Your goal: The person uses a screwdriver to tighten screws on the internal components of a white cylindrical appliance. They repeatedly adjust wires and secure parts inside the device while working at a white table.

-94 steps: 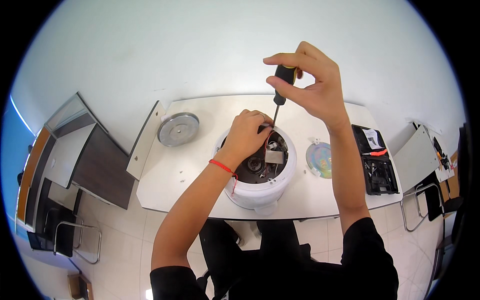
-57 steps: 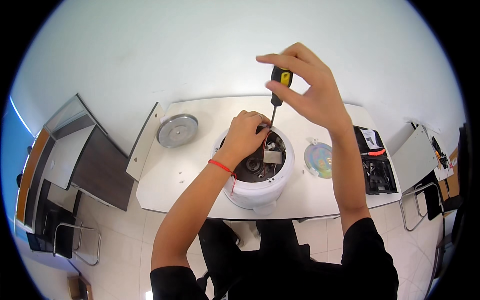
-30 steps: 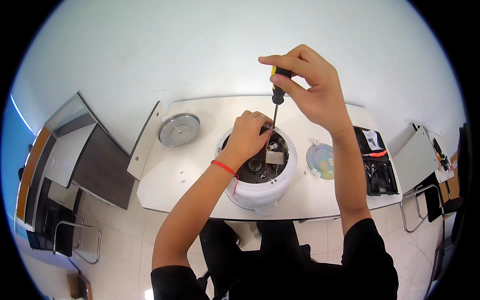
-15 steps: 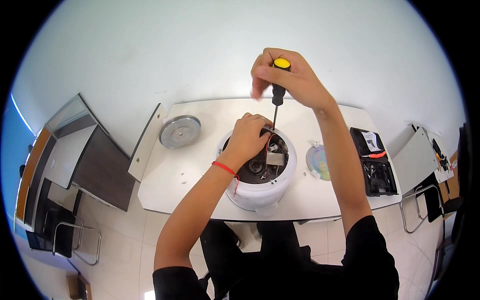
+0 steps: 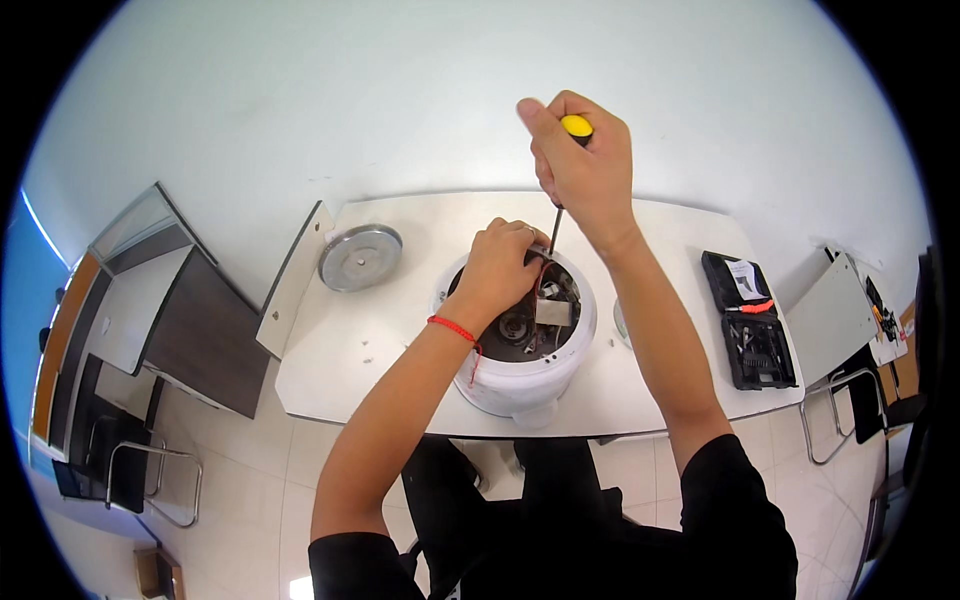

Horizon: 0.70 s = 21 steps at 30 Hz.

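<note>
I see the right hand closed around the handle of a screwdriver, its yellow end showing above the fist and the thumb standing up beside it. The thin shaft comes out below the fist and runs down, slightly tilted, to the far rim of a round white pot; I can't make out what the tip meets. The pot is below the right hand and under the left hand, with its open top facing up.

The left hand lies over the far left part of the rim, fingers bent, fingertips just beside the screwdriver's tip. I can't tell from here whether it grips the rim or only rests on it. A red bracelet circles that wrist. Inside the pot, nearer the person than both hands, I can see red wires, a pale metal box and a dark round part.

The pot sits on a white bench. Left of the left hand lies a round metal lid, with a few small bits nearer the person. To the right, the right forearm mostly hides a plate; beyond that forearm is an open black tool case with an orange-handled tool in it.
</note>
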Tool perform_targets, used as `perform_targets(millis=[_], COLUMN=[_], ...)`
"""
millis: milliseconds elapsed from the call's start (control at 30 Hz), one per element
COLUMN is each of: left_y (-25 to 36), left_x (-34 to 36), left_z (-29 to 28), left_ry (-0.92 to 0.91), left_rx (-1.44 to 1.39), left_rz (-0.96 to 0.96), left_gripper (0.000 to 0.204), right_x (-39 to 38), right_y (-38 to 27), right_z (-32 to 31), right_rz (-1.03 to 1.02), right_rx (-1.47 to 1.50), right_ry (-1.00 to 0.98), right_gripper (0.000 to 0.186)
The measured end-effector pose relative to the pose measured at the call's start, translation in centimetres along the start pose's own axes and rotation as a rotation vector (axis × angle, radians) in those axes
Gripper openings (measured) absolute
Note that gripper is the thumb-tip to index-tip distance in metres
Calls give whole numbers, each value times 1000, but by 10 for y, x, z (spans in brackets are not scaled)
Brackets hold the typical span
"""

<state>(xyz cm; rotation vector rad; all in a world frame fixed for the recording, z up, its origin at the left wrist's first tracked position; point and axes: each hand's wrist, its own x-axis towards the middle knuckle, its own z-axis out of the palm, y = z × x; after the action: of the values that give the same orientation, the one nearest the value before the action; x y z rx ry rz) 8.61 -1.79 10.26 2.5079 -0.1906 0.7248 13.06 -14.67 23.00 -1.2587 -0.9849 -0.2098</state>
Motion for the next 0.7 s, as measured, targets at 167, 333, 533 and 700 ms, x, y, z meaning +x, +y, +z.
perform_targets(millis=[167, 333, 533, 700], left_y=[1, 1, 6, 4], left_x=[3, 2, 3, 2], left_z=[1, -1, 1, 3], left_ry=[-17, -42, -22, -15], left_rx=[-22, -5, -52, -65], left_rz=[28, 9, -18, -30], left_gripper=[25, 26, 28, 30], right_x=[21, 20, 2, 1], right_y=[12, 12, 8, 14], right_z=[-16, -22, -10, 6], right_rz=[-10, 166, 52, -46], right_rx=[316, 385, 275, 122], right_ry=[-329, -344, 41, 238], right_gripper=[26, 36, 36, 35])
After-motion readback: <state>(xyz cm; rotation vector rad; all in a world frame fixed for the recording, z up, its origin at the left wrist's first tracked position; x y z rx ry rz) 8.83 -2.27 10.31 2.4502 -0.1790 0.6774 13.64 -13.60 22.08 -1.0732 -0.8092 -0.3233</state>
